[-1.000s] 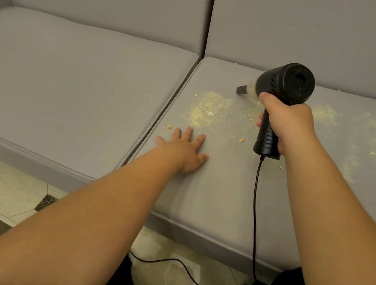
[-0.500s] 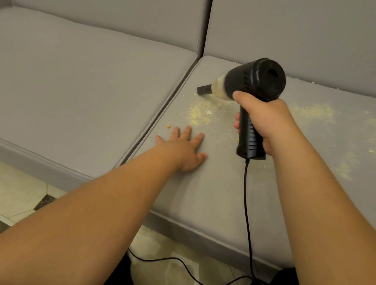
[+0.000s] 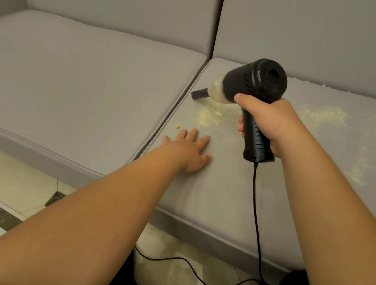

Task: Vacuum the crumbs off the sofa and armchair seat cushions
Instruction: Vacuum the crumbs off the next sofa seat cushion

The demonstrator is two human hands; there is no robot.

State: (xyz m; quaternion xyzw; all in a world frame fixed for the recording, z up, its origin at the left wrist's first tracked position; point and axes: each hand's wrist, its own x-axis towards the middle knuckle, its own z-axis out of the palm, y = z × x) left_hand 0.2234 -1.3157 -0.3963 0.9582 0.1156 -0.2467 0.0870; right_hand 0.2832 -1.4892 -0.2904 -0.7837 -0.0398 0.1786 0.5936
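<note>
The fingers of the right hand (image 3: 270, 123) are curled tight round the ribbed black grip of the vacuum (image 3: 253, 84), thumb over the top; the fingertips just peek out on the left side of the grip. The left hand (image 3: 189, 150) lies flat on the right seat cushion (image 3: 211, 192), fingers straight and spread, holding nothing.

The vacuum is held over the far left part of that cushion, close to the seam with the left seat cushion (image 3: 84, 79). Its barrel runs from near right to far left and tips downward, so the short dark nozzle (image 3: 199, 95) points at the cushion just beside the seam — whether the tip touches the fabric is hard to tell. The grip hangs down toward the near side.

It is matt black, with a round vented back end facing the camera and a clear cup behind the nozzle, clouded with pale bits. A black cord (image 3: 255, 220) drops from the grip over the cushion's front edge to the tiled floor (image 3: 14, 176), where its end is lost behind dark clothing.

Crumbs (image 3: 208, 119) lie pale and yellow just near of the nozzle; a fainter scatter on the right is partly hidden by the right arm.
</note>
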